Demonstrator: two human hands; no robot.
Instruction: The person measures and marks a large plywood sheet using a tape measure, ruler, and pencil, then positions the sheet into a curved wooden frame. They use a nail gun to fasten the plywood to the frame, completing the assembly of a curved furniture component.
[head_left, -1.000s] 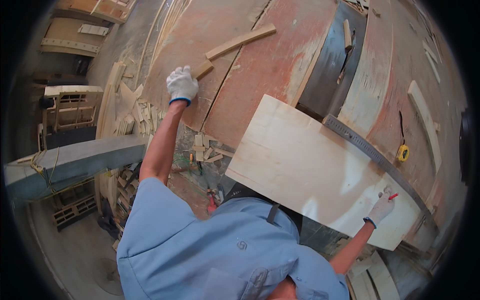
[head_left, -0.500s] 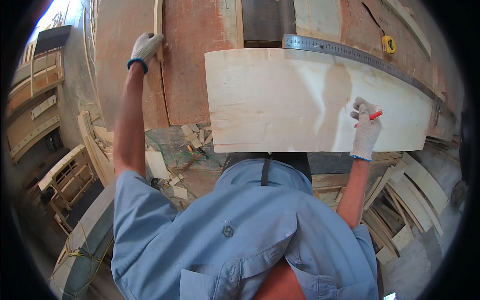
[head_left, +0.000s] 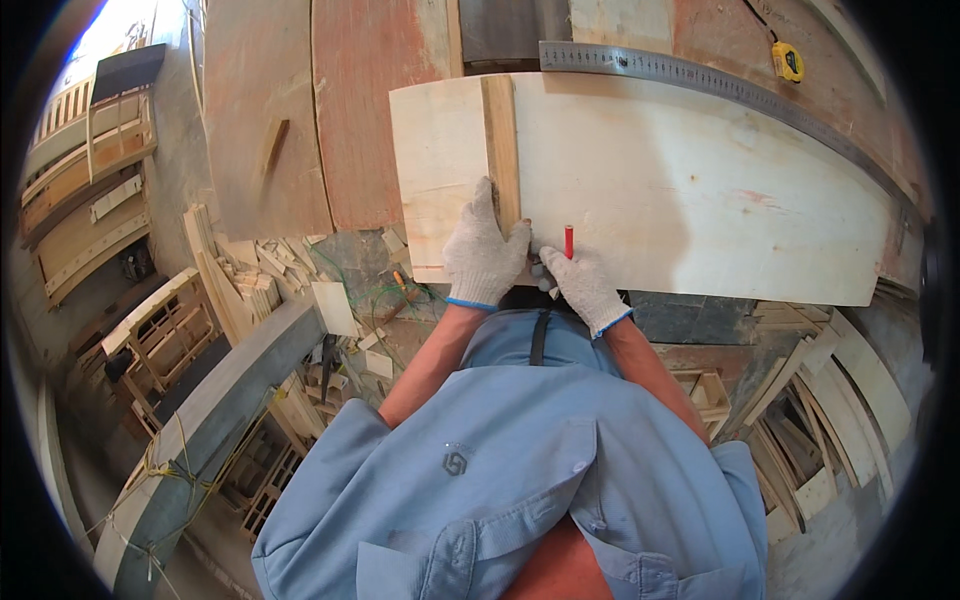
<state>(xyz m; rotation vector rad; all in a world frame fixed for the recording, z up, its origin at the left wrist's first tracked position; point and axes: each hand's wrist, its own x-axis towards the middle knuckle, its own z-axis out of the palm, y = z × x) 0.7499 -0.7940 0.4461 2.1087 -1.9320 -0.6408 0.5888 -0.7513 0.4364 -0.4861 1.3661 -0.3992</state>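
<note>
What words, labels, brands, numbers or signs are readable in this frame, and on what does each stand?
No text reads with certainty.
Steel ruler: scale marks and numbers, too small to read surely.
Yellow tape measure: dark label, too small to read.
Blue shirt: a dark angular emblem; faint marks above it, unreadable.
Pale board, red pencil: no writing I can make out.

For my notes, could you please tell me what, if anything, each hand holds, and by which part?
The left hand holds the wooden strip at its near end. The right hand holds a red stick, far end jutting out, gripped part hidden.
</note>
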